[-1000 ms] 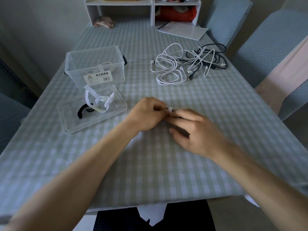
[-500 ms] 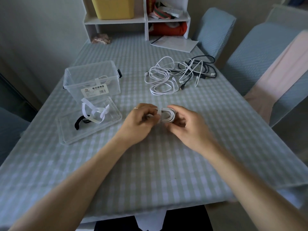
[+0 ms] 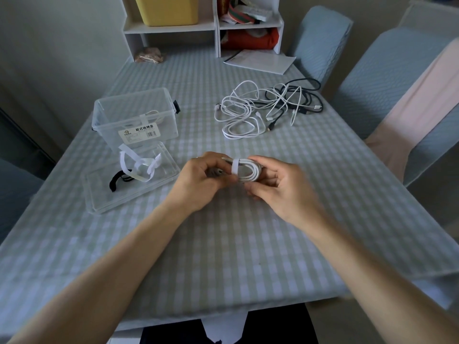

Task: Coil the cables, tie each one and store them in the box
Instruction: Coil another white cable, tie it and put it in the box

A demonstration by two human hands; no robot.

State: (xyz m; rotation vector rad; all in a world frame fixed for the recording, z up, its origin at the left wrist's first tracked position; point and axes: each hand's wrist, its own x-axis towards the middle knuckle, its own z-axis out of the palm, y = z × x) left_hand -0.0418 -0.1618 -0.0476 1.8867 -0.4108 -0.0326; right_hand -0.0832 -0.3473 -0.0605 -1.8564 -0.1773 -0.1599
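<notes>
A coiled white cable [image 3: 248,171] with a white strap [image 3: 235,166] wrapped round it is held above the table's middle. My left hand [image 3: 201,181] pinches the coil's left end at the strap. My right hand [image 3: 278,186] holds its right end, fingers curled round it. A clear plastic box [image 3: 135,119] stands at the left, with one tied white cable inside. Its clear lid [image 3: 131,181] lies in front, carrying loose white straps [image 3: 139,165] and a black strap [image 3: 115,183]. A tangle of white and black cables [image 3: 268,109] lies at the far right.
A white shelf unit [image 3: 203,23] with a yellow bin stands at the table's far end, with a paper sheet [image 3: 259,62] beside it. Covered chairs [image 3: 397,95] line the right side. Checked cloth covers the table [image 3: 223,244].
Both hands lifted the coil off the table and turned it, so the strap round it now shows. The camera tilted up, bringing the shelf into view.
</notes>
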